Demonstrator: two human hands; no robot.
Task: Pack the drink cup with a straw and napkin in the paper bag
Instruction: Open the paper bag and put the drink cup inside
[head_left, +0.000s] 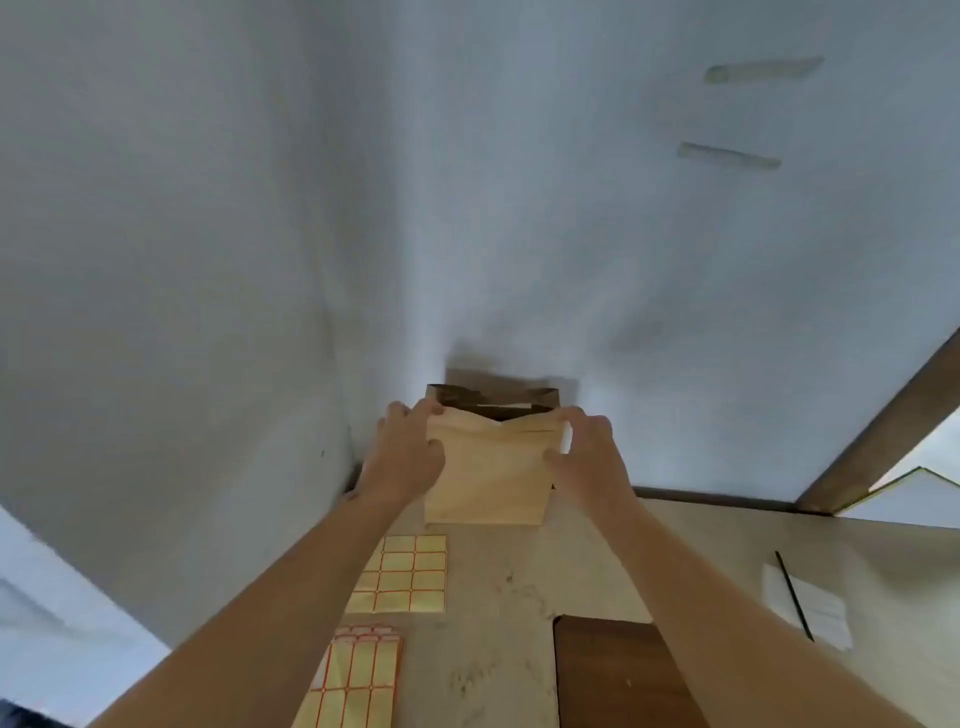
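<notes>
A brown paper bag (485, 478) stands upright on the table against the far wall, its mouth open at the top. My left hand (402, 452) grips the bag's upper left edge. My right hand (587, 449) grips its upper right edge. A white napkin (821, 613) lies flat on the table at the right with a thin black straw (795, 597) across it. No drink cup shows outside the bag; something pale shows inside the dark mouth, but I cannot tell what it is.
Two sheets of yellow labels with orange borders (405, 574) (358, 675) lie on the pale table (493, 623) in front of the bag. A dark brown board (618, 675) lies at the near right. White walls meet in a corner behind the bag.
</notes>
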